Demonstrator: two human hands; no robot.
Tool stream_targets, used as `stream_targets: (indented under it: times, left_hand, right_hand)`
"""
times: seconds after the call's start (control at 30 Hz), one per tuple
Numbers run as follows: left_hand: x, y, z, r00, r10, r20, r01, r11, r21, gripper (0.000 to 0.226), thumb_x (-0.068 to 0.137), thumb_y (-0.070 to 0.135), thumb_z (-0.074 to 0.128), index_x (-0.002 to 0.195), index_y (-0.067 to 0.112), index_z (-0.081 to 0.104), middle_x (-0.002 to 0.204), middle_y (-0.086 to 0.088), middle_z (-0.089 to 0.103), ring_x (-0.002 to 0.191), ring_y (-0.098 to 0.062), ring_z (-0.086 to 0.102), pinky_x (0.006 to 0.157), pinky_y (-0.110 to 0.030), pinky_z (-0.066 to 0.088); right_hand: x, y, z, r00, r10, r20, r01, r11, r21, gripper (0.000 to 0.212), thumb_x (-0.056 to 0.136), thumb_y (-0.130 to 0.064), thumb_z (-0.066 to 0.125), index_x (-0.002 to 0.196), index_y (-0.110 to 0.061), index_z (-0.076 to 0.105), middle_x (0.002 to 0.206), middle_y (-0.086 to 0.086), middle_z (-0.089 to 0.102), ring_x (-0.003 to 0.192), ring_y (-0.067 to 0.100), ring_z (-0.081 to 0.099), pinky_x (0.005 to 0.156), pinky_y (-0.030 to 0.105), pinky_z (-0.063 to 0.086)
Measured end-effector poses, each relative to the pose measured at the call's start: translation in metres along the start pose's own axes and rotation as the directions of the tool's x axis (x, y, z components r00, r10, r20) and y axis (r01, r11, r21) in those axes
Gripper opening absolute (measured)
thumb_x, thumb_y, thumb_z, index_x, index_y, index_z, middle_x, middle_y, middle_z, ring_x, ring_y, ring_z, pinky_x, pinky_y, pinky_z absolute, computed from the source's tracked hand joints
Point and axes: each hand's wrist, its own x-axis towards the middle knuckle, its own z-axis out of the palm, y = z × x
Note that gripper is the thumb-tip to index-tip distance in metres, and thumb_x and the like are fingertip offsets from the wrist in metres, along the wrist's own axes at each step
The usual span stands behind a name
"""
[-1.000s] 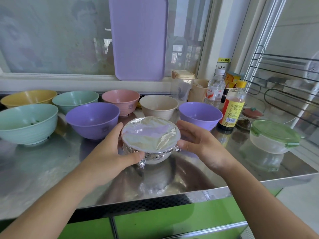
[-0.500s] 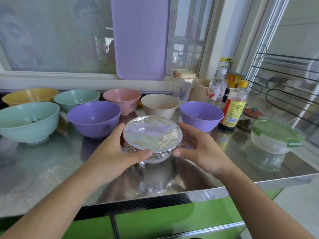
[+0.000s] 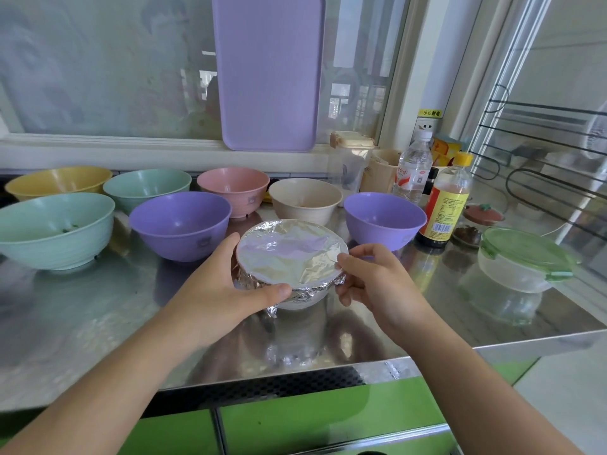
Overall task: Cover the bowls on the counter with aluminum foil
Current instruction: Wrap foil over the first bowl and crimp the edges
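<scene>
Foil-covered bowl (image 3: 307,298) at the front middle of the steel table (image 3: 82,310), between both hands. Risks: the thin foil (image 3: 289,254) may tear if pinched hard at the rim, and a loose crimp (a tag hangs free at the near side) may let the cover lift; a sideways push could slide the bowl on the smooth table. Left hand (image 3: 218,290) cups the left side, fingers curled round the rim, thumb along the near edge. Right hand (image 3: 371,279) pinches the right rim, seemingly with thumb and forefinger. Seven bowls behind, among them a purple one (image 3: 179,224), are uncovered.
</scene>
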Motion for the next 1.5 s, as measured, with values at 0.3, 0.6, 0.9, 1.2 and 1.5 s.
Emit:
stream_targets:
  times: [0.3,0.6,0.9,1.2,1.5]
  left_hand:
    - [0.001,0.001,0.001,1.000,-0.007,0.000,0.007,1.000,-0.003,0.074,0.061,0.053,0.094,0.125,0.037,0.060,0.128,0.018,0.070,0.124,-0.006,0.064,0.112,-0.045,0.046]
    - [0.001,-0.002,0.002,0.999,-0.028,-0.022,0.028,1.000,-0.005,0.075,0.061,0.057,0.092,0.126,0.042,0.058,0.127,0.022,0.070,0.124,-0.002,0.063,0.112,-0.044,0.046]
    - [0.001,-0.002,0.004,0.999,-0.031,-0.020,0.030,0.999,-0.009,0.077,0.062,0.056,0.091,0.130,0.043,0.056,0.127,0.023,0.069,0.123,-0.001,0.063,0.112,-0.043,0.046]
    - [0.000,-0.004,0.003,1.000,-0.009,-0.028,0.010,1.000,0.006,0.077,0.061,0.054,0.095,0.128,0.043,0.057,0.128,0.024,0.069,0.123,0.000,0.062,0.112,-0.042,0.047]
    - [-0.016,0.002,-0.019,0.998,0.058,-0.033,-0.057,0.998,0.035,0.082,0.057,0.052,0.101,0.128,0.048,0.059,0.131,0.024,0.068,0.126,-0.004,0.062,0.109,-0.038,0.049]
  right_hand:
    - [-0.003,-0.007,-0.006,1.000,0.012,0.000,-0.012,0.993,-0.121,0.027,0.100,-0.014,0.070,0.120,0.001,0.060,0.068,0.011,0.059,0.053,0.025,0.047,0.048,0.032,0.032]
    - [0.000,-0.017,-0.004,0.998,0.043,-0.047,-0.051,0.983,-0.176,0.019,0.100,-0.012,0.069,0.117,-0.007,0.062,0.062,0.007,0.057,0.043,0.015,0.039,0.041,0.022,0.031]
    - [0.003,-0.020,-0.002,0.999,0.048,-0.016,-0.051,0.974,-0.219,0.017,0.101,-0.005,0.064,0.118,-0.006,0.061,0.063,0.009,0.062,0.047,0.021,0.049,0.044,0.029,0.035]
    - [-0.002,-0.021,-0.014,0.989,-0.062,0.132,0.107,0.925,-0.365,0.055,0.082,-0.050,0.081,0.128,-0.021,0.069,0.111,-0.003,0.074,0.101,0.013,0.070,0.089,0.029,0.052]
    - [-0.016,-0.023,0.001,0.885,-0.127,0.448,0.278,0.916,-0.290,0.066,0.083,0.006,0.082,0.141,-0.015,0.059,0.136,-0.005,0.071,0.131,0.012,0.064,0.113,0.027,0.048]
